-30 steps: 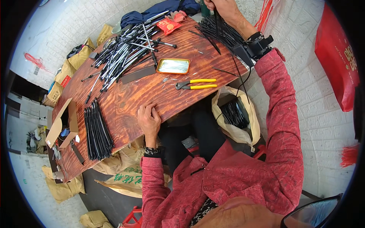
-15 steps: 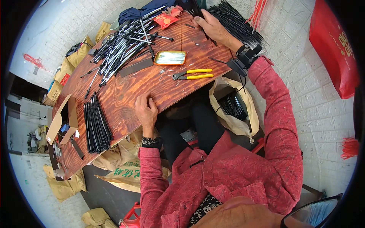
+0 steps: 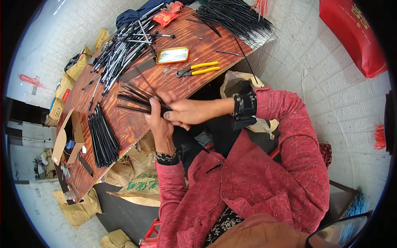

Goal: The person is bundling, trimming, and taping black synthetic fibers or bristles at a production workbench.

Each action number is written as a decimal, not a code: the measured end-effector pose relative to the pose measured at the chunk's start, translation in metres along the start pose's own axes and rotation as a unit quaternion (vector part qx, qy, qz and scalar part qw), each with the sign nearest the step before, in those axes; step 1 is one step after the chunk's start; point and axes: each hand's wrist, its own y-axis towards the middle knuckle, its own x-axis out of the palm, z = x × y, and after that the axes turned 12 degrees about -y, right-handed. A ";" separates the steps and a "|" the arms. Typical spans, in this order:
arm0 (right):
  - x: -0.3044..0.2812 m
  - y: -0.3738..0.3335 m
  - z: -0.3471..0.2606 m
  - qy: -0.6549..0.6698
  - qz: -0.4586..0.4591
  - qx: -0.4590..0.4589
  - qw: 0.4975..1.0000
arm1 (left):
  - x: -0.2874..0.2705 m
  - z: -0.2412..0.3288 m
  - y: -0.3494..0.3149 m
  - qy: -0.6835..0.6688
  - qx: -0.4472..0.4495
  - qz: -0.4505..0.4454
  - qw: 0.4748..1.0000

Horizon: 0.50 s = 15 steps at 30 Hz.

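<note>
Black rods [image 3: 134, 98], a thin fanned handful of them, sit at the near edge of the wooden table [image 3: 136, 124], gripped where their ends meet. The left hand [image 3: 159, 124] is wrapped closed around that gathered end, and the right hand [image 3: 186, 112] lies across it, fingers curled onto the same bunch, so both hands hold the one handful. To the left on the table rests a neat, squared-off stack of black rods [image 3: 103, 136], which looks like finished work. At the far right a large loose heap of black rods [image 3: 235, 16] spills over the table corner, seemingly yet to be sorted, so much appears to remain. A tangle of metal-tipped rods [image 3: 120, 53] lies far left, with yellow-handled pliers [image 3: 198, 69] and a shallow tin [image 3: 173, 55] between.
</note>
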 end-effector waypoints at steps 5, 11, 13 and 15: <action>-0.016 -0.033 -0.005 -0.056 -0.062 0.155 0.984 | -0.042 -0.011 0.003 -0.190 -0.010 0.054 0.980; -0.145 -0.127 0.032 -0.507 0.226 0.202 0.807 | -0.091 0.008 0.007 -0.273 -0.012 0.067 0.960; -0.200 -0.166 0.081 -0.559 0.381 0.285 0.679 | -0.082 0.002 0.009 -0.251 -0.023 0.073 0.965; -0.239 -0.205 0.127 -0.565 0.419 0.323 0.634 | -0.067 -0.014 0.012 -0.196 -0.088 0.067 0.974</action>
